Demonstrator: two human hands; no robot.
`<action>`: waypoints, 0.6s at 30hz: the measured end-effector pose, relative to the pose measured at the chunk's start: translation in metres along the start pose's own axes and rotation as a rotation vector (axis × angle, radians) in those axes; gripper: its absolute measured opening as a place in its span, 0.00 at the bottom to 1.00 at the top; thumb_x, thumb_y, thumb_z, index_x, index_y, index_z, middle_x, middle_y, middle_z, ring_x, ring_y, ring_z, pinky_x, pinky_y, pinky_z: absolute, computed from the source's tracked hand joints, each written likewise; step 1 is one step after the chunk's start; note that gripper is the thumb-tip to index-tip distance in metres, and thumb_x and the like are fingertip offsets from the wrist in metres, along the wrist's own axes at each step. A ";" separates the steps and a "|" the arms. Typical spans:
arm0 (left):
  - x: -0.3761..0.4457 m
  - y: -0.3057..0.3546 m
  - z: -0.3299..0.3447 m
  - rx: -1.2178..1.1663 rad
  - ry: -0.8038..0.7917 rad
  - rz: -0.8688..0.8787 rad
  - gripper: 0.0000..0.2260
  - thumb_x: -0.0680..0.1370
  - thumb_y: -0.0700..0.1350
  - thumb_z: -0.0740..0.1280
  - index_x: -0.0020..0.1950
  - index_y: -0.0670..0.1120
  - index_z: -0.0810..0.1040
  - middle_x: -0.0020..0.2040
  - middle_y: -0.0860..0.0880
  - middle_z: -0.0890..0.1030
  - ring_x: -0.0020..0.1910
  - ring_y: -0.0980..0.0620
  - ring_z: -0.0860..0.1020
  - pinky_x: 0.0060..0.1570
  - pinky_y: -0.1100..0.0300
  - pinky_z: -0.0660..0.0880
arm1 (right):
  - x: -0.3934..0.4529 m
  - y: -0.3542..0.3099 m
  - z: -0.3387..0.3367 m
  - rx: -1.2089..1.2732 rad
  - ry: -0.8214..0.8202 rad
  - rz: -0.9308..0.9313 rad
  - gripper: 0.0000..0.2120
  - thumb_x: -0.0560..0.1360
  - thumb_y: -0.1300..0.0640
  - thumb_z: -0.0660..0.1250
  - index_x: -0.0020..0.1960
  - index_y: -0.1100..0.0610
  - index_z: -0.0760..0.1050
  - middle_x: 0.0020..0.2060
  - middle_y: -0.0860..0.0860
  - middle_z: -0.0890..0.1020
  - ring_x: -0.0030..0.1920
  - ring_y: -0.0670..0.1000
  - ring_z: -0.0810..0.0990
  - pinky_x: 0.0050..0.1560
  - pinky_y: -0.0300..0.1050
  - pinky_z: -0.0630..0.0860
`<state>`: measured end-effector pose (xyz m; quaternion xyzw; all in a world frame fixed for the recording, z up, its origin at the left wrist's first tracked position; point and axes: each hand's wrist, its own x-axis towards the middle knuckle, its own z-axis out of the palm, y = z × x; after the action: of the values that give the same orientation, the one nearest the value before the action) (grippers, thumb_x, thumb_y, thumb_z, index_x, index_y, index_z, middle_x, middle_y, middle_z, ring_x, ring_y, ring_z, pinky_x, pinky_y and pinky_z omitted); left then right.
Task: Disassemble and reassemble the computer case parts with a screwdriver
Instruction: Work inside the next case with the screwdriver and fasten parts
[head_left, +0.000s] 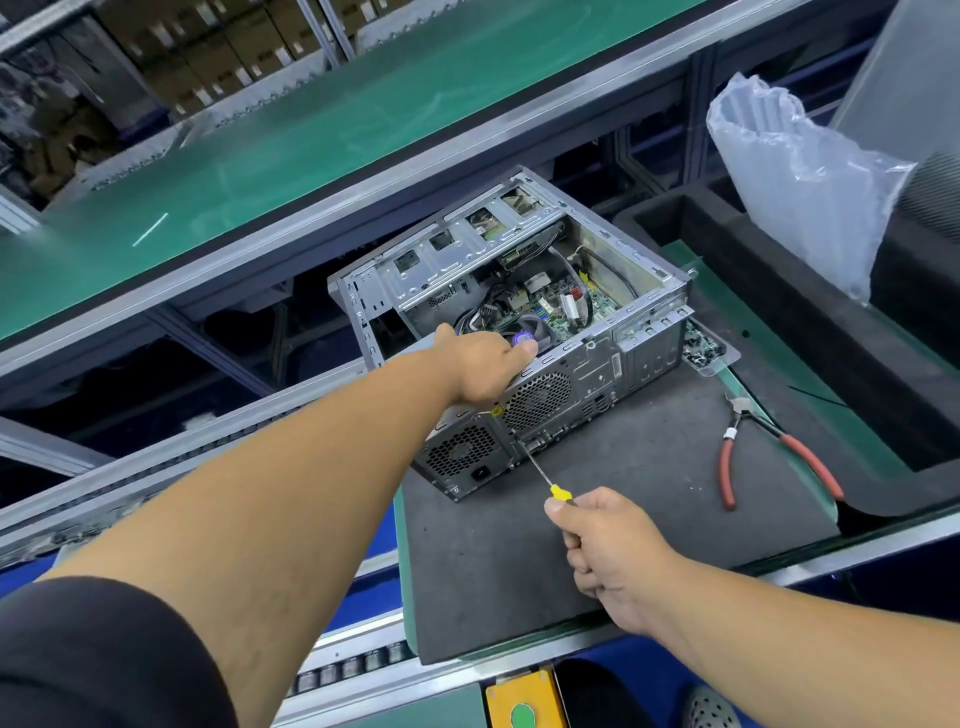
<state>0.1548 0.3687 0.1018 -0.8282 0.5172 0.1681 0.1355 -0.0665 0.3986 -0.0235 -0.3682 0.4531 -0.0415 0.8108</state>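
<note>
Computer case: an open metal computer case (561, 332) lies on its side on a dark foam mat (623, 509), its rear panel turned toward the person and its open side facing up, so the circuit board and cables inside show.
Rear panel: two round perforated fan grilles sit side by side, one at the lower left corner above a power socket, the other further right beside the port cutouts.
Left hand: the left hand (483, 369) reaches over the top rear edge of the case, palm down, fingers bent over the rim and pressing on it; the fingertips are near a purple-lit part just inside. Whether the fingers hold anything small cannot be told.
Right hand: the right hand (608, 551) is closed in a fist round the handle of a screwdriver (540, 473), thumb up near the yellow collar, with most of the handle hidden in the fist.
Screwdriver: its thin metal shaft runs up and left from the fist, and the tip meets the rear panel between the two fan grilles.
Pliers: red-handled pliers (769, 457) lie on the mat to the right of the case, handles spread apart, well clear of both hands.
Plastic bag: a crumpled clear plastic bag (800, 182) stands behind a black foam tray at the upper right.
Conveyor: a green belt (260, 156) runs across behind the case.
</note>
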 end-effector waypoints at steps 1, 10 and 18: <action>0.001 0.000 -0.002 0.007 -0.016 0.005 0.30 0.86 0.60 0.40 0.33 0.46 0.65 0.34 0.47 0.70 0.37 0.48 0.69 0.61 0.43 0.59 | -0.002 -0.001 0.002 0.011 0.000 0.010 0.11 0.79 0.54 0.73 0.47 0.55 0.71 0.25 0.48 0.72 0.23 0.47 0.61 0.23 0.38 0.56; 0.008 -0.004 -0.003 0.048 -0.258 -0.186 0.50 0.72 0.77 0.30 0.57 0.49 0.82 0.60 0.42 0.79 0.72 0.35 0.63 0.72 0.34 0.54 | -0.007 -0.005 0.007 -0.061 0.055 0.038 0.17 0.84 0.44 0.63 0.51 0.58 0.79 0.27 0.49 0.77 0.26 0.47 0.64 0.25 0.40 0.59; 0.013 0.006 -0.010 -0.121 -0.322 -0.233 0.51 0.70 0.80 0.33 0.83 0.52 0.59 0.83 0.45 0.58 0.82 0.40 0.52 0.76 0.40 0.44 | -0.005 -0.004 0.008 -0.033 0.010 0.037 0.11 0.80 0.49 0.71 0.54 0.55 0.74 0.32 0.51 0.71 0.25 0.47 0.60 0.24 0.39 0.56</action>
<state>0.1562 0.3515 0.1049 -0.8514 0.3786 0.3123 0.1848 -0.0621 0.4021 -0.0147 -0.3726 0.4645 -0.0207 0.8031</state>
